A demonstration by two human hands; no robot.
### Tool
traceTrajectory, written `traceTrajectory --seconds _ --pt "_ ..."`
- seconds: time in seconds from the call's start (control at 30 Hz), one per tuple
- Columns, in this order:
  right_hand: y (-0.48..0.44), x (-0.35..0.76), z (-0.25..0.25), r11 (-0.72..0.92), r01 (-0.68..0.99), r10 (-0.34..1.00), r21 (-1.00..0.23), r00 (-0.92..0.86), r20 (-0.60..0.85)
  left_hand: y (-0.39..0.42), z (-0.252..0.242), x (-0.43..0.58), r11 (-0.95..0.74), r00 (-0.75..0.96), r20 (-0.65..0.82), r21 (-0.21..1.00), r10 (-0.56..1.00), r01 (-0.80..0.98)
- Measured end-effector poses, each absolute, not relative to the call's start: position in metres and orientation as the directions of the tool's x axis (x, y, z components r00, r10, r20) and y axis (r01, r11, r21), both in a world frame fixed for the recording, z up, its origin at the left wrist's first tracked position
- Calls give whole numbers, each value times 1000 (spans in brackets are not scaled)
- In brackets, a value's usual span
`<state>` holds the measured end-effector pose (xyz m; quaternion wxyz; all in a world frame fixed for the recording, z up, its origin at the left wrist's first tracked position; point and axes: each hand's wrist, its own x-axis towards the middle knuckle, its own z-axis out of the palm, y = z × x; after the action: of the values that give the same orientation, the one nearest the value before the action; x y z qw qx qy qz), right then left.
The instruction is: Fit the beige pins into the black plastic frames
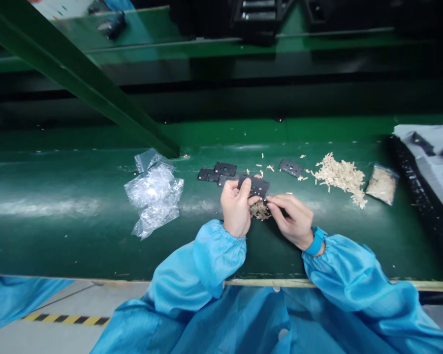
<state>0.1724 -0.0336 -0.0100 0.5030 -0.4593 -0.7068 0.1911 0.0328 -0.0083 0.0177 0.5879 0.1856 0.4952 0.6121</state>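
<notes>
Head view, mid-frame: our left hand (237, 209) pinches a black plate (258, 186), probably steadying it for our right hand (293, 219), whose grip we can't tell.

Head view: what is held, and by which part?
The left hand holds a flat black plate by its left end, thumb on top. At its near right corner is the right hand; whether that holds anything cannot be told.

The plate (258, 186) looks matt plastic, the sleeves (349, 260) glossy.
</notes>
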Motion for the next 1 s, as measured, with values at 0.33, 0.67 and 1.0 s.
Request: traceTrajectory --seconds 0.33,0.67,1.0 --pt "28 200 20 -238 -216 971 -947 -83 -225 -1 3 26 241 -84 -298 882 951 -404" --pt "11 202 -12 -117 -119 990 -986 69 -126 56 3 21 41 120 -51 996 991 85" --pt "14 200 -21 -98 -107 993 -989 48 -103 247 3 131 -262 252 93 535 963 803"
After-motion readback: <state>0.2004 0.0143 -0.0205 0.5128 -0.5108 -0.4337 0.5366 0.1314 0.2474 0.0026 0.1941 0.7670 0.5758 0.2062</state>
